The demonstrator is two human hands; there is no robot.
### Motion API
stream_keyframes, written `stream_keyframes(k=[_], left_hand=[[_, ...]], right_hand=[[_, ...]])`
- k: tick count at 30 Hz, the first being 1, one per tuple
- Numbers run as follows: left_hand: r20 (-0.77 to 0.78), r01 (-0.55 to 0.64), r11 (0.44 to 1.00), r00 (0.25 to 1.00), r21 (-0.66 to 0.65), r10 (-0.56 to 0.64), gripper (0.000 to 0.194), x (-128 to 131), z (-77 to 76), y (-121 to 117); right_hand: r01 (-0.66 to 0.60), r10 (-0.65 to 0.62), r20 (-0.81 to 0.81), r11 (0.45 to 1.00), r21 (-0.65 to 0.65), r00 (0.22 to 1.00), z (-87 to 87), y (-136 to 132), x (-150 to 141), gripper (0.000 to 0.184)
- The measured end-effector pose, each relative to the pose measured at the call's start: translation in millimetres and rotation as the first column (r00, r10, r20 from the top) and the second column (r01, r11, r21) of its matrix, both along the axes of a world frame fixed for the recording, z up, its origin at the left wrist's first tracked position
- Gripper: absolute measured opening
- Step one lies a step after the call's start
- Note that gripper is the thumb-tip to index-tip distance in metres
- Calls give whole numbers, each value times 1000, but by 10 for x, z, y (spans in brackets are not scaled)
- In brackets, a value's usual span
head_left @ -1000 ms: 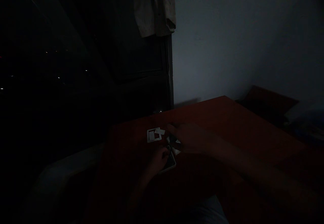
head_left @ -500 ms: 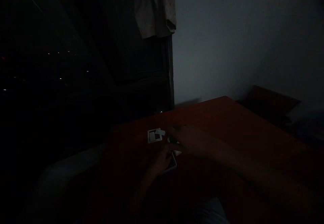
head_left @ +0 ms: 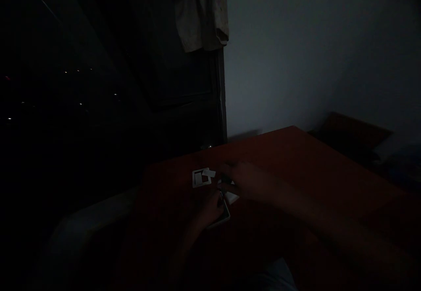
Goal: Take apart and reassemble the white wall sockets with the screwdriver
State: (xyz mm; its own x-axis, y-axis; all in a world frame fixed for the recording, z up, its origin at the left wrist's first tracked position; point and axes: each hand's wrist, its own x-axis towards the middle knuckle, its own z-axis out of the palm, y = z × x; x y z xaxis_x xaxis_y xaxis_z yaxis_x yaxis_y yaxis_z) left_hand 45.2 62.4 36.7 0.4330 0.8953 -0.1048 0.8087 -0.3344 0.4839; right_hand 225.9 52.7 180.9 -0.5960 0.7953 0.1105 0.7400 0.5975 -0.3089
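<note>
The scene is very dark. My right hand [head_left: 245, 180] reaches in from the right, its thumb and fingers curled around a small dark object [head_left: 225, 179] of unclear kind. Partly beneath that hand lies a white flat piece [head_left: 232, 198]. My left hand [head_left: 212, 207] is closed, fingertips drawn together by the right hand's thumb; what they pinch is hidden. Under and beside the left hand rests a dark flat thing with a pale rim [head_left: 226, 219]. Just beyond both hands lies a white square frame [head_left: 194, 183], with a small white piece [head_left: 209, 174] overlapping its corner.
The hands work over a reddish-brown table [head_left: 279, 150], its far corner near a pale wall [head_left: 296, 54]. Light cloth [head_left: 202, 19] hangs beside a dark window with small lights. A reddish board [head_left: 358, 129] stands beyond the table's right side.
The white flat piece beneath my right hand shows more now. Both hands stay close together in nearly the same place. The view has shifted slightly.
</note>
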Motion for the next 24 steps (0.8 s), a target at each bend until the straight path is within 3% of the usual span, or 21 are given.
stream_keyframes(k=[3,6,11,15,20,24], left_hand=[[12,9,1000,1000,14,-9,9,4,4,3],[45,3,1000,999,27,-5,10,-2,1,-16],[134,15,998,991,54,-22,18,-53,30,-75],[202,56,995,977,87,-73,23,-114,30,-76],[292,76,992,951,98,-101,26,-147,-54,-53],[346,71,993,933,98,-101,26,-167,-100,-63]], right_hand=[[-33,31,-50,999,-21,998,-8,18,22,25],[-108,106,-59,994,-32,993,19,-2,48,31],[-15,15,14,1000,15,1000,45,-10,-3,28],[-31,31,-4,999,-33,1000,42,24,-22,20],[-148,144,-84,988,-45,986,41,2,29,35],[-89,88,-68,996,-11,994,8,-11,1,27]])
